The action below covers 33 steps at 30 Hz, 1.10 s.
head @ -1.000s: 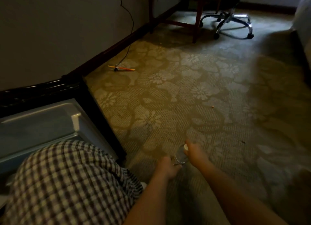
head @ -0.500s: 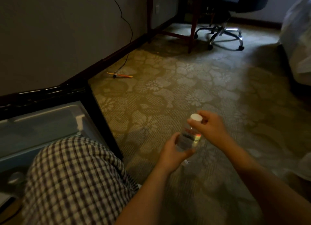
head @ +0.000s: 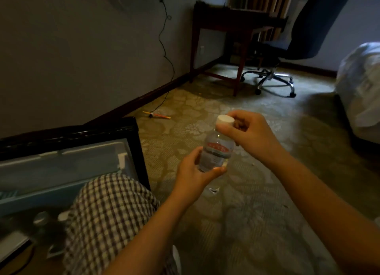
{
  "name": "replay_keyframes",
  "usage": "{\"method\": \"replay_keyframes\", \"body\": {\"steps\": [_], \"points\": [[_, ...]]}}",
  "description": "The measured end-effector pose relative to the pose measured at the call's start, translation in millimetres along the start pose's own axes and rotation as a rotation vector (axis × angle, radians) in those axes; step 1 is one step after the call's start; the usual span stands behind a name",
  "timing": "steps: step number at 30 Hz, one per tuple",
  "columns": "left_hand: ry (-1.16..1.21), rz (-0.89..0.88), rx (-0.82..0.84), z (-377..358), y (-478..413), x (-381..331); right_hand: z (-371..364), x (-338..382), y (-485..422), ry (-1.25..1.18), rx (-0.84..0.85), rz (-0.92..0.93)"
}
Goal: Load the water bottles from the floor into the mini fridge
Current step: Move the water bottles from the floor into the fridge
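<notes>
A clear water bottle (head: 217, 151) with a white cap and a red-banded label is held upright above the carpet. My left hand (head: 192, 177) grips its lower body from below. My right hand (head: 249, 135) pinches the neck just under the cap. The mini fridge (head: 61, 163) stands open at the left, its black-framed door swung out and a pale shelf visible inside. Two white bottle caps (head: 41, 218) show dimly in the fridge's lower part. My checked-trouser knee (head: 107, 217) hides much of the fridge opening.
Patterned carpet (head: 246, 213) spreads ahead. An orange pencil-like object (head: 157, 115) and a black cable lie by the wall. A dark wooden desk (head: 232, 28) and a wheeled office chair (head: 273, 77) stand at the back. White bedding (head: 362, 85) is at the right.
Both hands lifted the bottle off the carpet and brought it up and closer to me. The view tilted upward, showing more of the desk and chair.
</notes>
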<state>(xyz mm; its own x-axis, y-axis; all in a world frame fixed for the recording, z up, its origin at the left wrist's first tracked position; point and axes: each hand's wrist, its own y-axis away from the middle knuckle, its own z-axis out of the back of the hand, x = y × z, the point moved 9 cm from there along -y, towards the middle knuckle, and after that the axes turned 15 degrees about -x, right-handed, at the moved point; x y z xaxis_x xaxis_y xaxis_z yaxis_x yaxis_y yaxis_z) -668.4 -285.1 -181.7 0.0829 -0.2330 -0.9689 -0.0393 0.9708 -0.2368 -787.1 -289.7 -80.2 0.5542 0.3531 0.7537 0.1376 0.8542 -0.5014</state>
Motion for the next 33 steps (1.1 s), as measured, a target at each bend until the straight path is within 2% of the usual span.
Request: {"method": "replay_keyframes", "body": {"steps": [4, 9, 18, 27, 30, 33], "points": [[0.026, -0.039, -0.031, 41.4, -8.1, -37.4, -19.6, 54.2, -12.8, 0.027, 0.034, 0.121], [0.046, -0.082, -0.197, 104.5, -10.0, -68.3, -57.5, 116.0, -21.7, -0.041, 0.009, 0.216], [0.009, -0.086, -0.355, 221.3, 1.1, -76.6, -150.5, 196.3, -11.8, -0.190, 0.114, 0.296], [-0.038, 0.110, -0.374, 288.5, 26.6, 5.2, -255.1, 178.0, 29.8, -0.083, 0.320, 0.256], [-0.142, 0.159, -0.326, 289.7, 33.8, 41.9, -276.6, 152.7, 46.5, 0.011, 0.323, 0.244], [-0.365, 0.185, -0.262, 288.3, 35.1, 79.4, -297.0, 123.9, 65.8, 0.121, 0.335, 0.274]]}}
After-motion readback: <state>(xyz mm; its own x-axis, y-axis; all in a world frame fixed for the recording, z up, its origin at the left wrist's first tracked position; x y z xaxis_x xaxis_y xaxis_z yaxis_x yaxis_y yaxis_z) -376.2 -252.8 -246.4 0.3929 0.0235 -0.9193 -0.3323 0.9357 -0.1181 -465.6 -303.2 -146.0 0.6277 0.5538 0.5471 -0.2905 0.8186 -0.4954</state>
